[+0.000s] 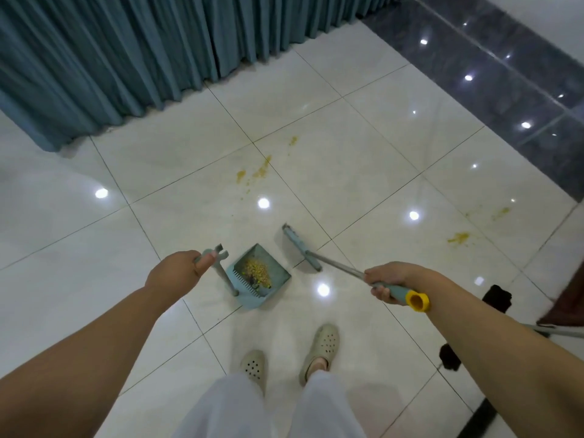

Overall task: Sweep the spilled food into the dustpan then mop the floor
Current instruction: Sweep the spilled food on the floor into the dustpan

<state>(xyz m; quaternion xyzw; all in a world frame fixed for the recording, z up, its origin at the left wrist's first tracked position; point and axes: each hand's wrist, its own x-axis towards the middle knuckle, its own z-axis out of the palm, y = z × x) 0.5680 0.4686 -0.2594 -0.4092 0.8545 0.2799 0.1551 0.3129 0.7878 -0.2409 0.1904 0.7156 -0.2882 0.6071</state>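
Observation:
A light blue dustpan (278, 276) stands on the white tiles in front of my feet, with a heap of yellow food (257, 270) inside it. My left hand (177, 273) grips the top of the dustpan's upright handle (221, 267). My right hand (387, 284) grips the broom handle (407, 294) near its yellow end cap. The broom's blue head (300, 248) rests on the floor just right of the dustpan. Yellow smears (257, 172) stain the tiles farther ahead, and more yellow smears (458, 238) lie to the right.
A teal curtain (126, 58) hangs along the far left. Dark glossy tiles (505, 77) border the floor at the upper right. A dark object (497, 297) and a grey pole (559, 330) lie at the right edge. My feet in beige clogs (319, 349) stand below the dustpan.

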